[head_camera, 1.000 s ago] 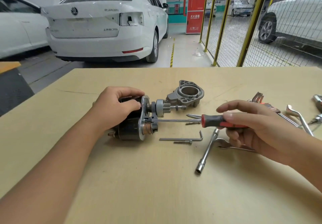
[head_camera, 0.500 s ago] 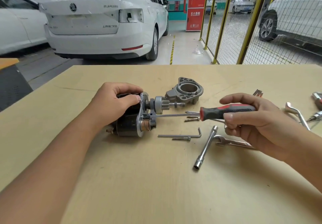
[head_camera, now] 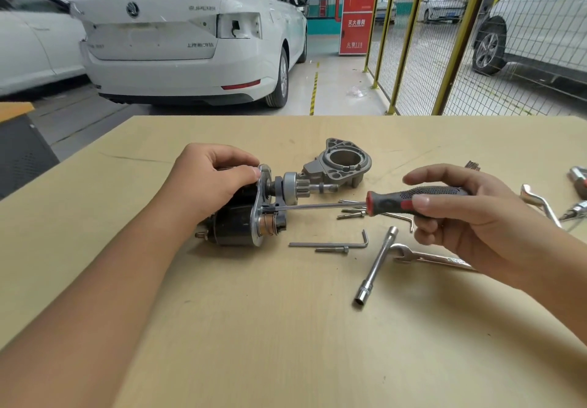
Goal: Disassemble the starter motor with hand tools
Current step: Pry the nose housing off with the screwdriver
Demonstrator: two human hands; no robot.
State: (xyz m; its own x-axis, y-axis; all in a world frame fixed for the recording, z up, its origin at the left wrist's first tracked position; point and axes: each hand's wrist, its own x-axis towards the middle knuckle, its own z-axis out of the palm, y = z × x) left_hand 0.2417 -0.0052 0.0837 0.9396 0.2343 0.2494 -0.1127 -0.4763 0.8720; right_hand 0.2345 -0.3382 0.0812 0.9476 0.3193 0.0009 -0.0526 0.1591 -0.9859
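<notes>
Workshop floor with parked white cars and a yellow mesh fence is showing beyond the far edge of a pale wooden table (head_camera: 286,328), seen from the head camera, the only view.

Lying on its side left of the table's middle is the starter motor (head_camera: 244,217), its dark body to the left and its silver plate, pinion and shaft pointing right. The left hand (head_camera: 209,182) is curling over the top of the body, fingertips pressing at the plate's upper edge. The right hand (head_camera: 460,214) is gripping the red and black handle of a screwdriver (head_camera: 365,206), thumb and fingers wrapped round it; its thin shaft is running level to the left, and its tip is meeting the plate, probably at a screw.

Behind the pinion the removed nose housing (head_camera: 341,164) is sitting by itself. Loose bolts (head_camera: 351,212), an Allen key (head_camera: 330,243), a socket wrench (head_camera: 378,263) and a spanner (head_camera: 425,256) are lying on the near and right side.

The motor is looking heavy, rigid and round enough to roll, so clamping down on the body seems sound. The plate and shaft probably offer poorer, slicker holds.
</notes>
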